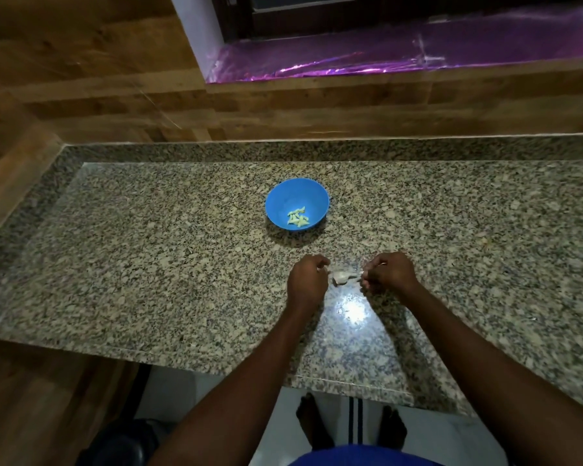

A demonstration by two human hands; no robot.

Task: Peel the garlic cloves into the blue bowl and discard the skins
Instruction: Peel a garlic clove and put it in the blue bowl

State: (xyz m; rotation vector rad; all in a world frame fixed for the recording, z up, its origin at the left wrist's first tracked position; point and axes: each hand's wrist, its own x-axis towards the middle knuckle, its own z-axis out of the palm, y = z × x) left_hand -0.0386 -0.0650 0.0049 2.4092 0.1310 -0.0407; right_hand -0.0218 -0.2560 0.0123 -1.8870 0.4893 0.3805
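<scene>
Bowl: blue bowl [280, 200] on the granite countertop [148, 264], beyond both hands, holding peeled garlic cloves [298, 217].
Skins: garlic skins [342, 277] heaped between the hands.
Left hand [308, 284]: fingers curled; whether they hold anything cannot be told.
Right hand [389, 274]: fingertips pinching a pale scrap [362, 272].

No readable text, labels or numbers — none anywhere.
</scene>
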